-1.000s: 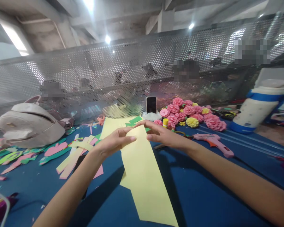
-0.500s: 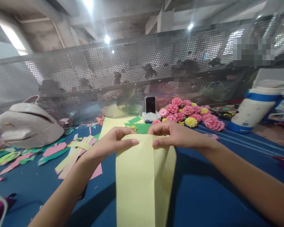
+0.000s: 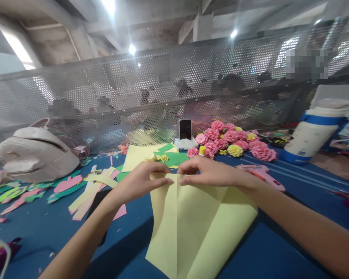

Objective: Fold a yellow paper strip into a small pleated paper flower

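A large sheet of pale yellow paper (image 3: 192, 228) hangs in front of me, with a vertical crease left of its middle and its right part curling outward. My left hand (image 3: 147, 176) pinches the top edge left of the crease, thumb on the near side. Close beside it, my right hand (image 3: 209, 170) pinches the same edge just right of the crease. Both hands' fingers behind the paper are partly hidden. Beyond the hands lie green paper pieces (image 3: 173, 158) and another yellow sheet (image 3: 133, 153), with small yellow paper flowers (image 3: 164, 157) on top.
Pink and yellow paper flowers (image 3: 221, 139) are heaped behind my right hand, near a pink glue gun (image 3: 267, 178). A white bottle (image 3: 315, 131) stands right. Paper strips (image 3: 88, 193) and a pale backpack (image 3: 36, 153) are left. A phone (image 3: 185, 129) stands before a perforated metal screen (image 3: 113, 77).
The paper has opened out to the right, its right part now spread wide and its crease shifted left. Both hands have moved slightly lower, still pinching its top edge.
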A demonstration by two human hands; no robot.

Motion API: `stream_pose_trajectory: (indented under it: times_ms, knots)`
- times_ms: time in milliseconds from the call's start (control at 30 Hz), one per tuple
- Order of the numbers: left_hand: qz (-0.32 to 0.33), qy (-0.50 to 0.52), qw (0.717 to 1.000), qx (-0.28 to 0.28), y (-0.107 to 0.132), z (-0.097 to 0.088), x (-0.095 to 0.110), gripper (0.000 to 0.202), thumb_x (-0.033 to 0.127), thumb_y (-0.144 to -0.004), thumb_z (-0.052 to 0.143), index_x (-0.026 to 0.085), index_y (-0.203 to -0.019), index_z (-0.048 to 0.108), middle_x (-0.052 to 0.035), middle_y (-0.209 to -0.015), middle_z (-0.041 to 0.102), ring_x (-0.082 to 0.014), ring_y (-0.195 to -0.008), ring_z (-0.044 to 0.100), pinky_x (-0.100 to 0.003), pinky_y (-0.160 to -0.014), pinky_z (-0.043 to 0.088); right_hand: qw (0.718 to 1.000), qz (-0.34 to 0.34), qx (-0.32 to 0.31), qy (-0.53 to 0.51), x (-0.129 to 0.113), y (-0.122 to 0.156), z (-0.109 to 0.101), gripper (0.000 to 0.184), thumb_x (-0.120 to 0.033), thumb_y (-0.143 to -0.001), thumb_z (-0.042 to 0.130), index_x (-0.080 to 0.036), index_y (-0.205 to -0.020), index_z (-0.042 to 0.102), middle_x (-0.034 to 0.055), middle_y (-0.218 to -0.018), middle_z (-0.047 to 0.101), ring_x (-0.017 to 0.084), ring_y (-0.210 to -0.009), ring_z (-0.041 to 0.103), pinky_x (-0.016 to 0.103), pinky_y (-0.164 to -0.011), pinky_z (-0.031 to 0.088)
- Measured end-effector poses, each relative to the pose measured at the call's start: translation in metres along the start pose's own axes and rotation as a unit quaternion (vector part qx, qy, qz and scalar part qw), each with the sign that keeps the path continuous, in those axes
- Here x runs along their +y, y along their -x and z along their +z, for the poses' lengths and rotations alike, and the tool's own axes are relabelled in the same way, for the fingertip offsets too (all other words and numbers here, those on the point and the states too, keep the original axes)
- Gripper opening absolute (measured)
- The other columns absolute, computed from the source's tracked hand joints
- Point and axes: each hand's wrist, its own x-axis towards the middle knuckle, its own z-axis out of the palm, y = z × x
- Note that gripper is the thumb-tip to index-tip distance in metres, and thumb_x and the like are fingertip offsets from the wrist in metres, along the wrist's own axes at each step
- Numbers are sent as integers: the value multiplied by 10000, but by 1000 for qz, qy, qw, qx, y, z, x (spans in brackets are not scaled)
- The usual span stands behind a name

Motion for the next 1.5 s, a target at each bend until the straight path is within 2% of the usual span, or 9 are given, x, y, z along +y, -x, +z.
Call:
stream_pose_trajectory:
  times_ms: [267, 433, 833, 1233, 1367, 1500]
  knots:
    - [13, 50, 999, 10, -2, 6, 3, 130, 257, -880, 601, 185, -814, 686, 4, -762, 650, -141, -722, 551, -231, -645, 406, 999, -31, 7, 38, 2, -1, 3, 313, -378, -943, 485, -147, -877, 685, 25, -766, 608, 141, -674, 498, 252, -576, 318]
    - [22, 59, 998, 20, -1, 5, 5, 141, 247, -878, 598, 183, -774, 668, 3, -760, 652, -147, -740, 571, -242, -681, 415, 997, -41, 36, 51, 6, -3, 4, 304, -390, -932, 513, -166, -885, 712, 33, -789, 648, 153, -707, 500, 253, -611, 347]
    - [35, 58, 997, 31, -2, 5, 5, 143, 216, -877, 610, 172, -758, 675, 16, -739, 653, -123, -713, 569, -220, -666, 407, 998, -40, 49, 11, 11, -3, 4, 318, -413, -909, 552, -154, -877, 733, 26, -758, 647, 144, -697, 510, 240, -617, 367]
    - [37, 49, 997, 45, -2, 3, 8, 141, 199, -871, 625, 164, -744, 678, 23, -727, 656, -110, -705, 565, -207, -665, 397, 998, -36, 43, -34, 10, -5, 4, 288, -381, -892, 571, -141, -794, 695, -21, -637, 484, 99, -592, 385, 230, -533, 287]
    - [39, 55, 997, 49, -2, 4, 5, 146, 215, -871, 620, 165, -747, 680, 15, -734, 659, -117, -710, 568, -213, -671, 400, 998, -31, 41, -33, 12, -5, 4, 309, -400, -899, 547, -144, -763, 654, -25, -642, 445, 99, -598, 375, 233, -538, 277]
    - [18, 84, 994, 59, -5, 2, -2, 147, 228, -862, 611, 157, -755, 683, -6, -761, 665, -128, -742, 578, -220, -688, 414, 1000, -1, 13, 4, 17, -3, -3, 360, -468, -886, 556, -159, -703, 567, -34, -647, 422, 95, -590, 381, 234, -530, 270]
